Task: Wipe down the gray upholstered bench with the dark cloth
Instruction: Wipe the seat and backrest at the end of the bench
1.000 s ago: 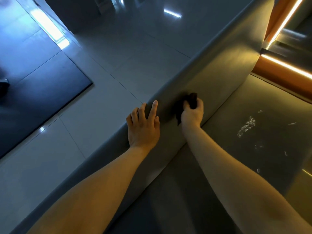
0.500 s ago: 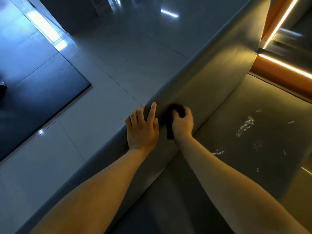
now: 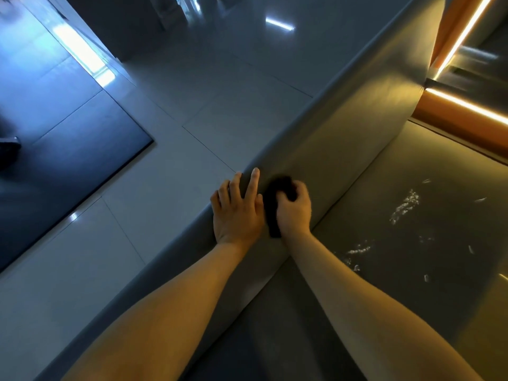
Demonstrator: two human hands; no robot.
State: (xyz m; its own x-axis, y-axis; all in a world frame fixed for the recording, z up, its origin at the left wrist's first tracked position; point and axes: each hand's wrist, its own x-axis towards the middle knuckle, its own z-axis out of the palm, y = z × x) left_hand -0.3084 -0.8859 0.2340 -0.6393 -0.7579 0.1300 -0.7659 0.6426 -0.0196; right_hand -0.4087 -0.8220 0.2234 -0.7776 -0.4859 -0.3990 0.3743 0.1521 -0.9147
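**Cloth (image 3: 271, 215) bunched against bench (image 3: 343, 149) back**

Left hand (image 3: 236, 213) palm down on the top edge of the backrest, open and holding nothing. Index finger straight, pointing up along the rim; other fingers spread and draped over the outer edge toward the floor (image 3: 192, 105). Thumb tucked in beside the cloth.

Right hand (image 3: 295, 213) just beside it, nearly touching, fingers curled tight round the dark cloth and pressing it to the inner face of the backrest, a little above the seam where back meets seat. Cloth wadded, one end bulging out past the knuckles, the other trailing down along the wrist between the two hands.

Both forearms bare, reaching up from the bottom of the view and converging at the backrest; left over the rim, right over the seat.

By count: two hands, one cloth, one bench. On the seat, well to the right of the hands, two larger clusters of white crumbs (image 3: 406, 206) plus a scatter of single flecks round them. Two warm light strips (image 3: 461, 105) on the orange trim past the far end of the bench. One dark mat (image 3: 68, 149) on the pale tiled floor to the left.
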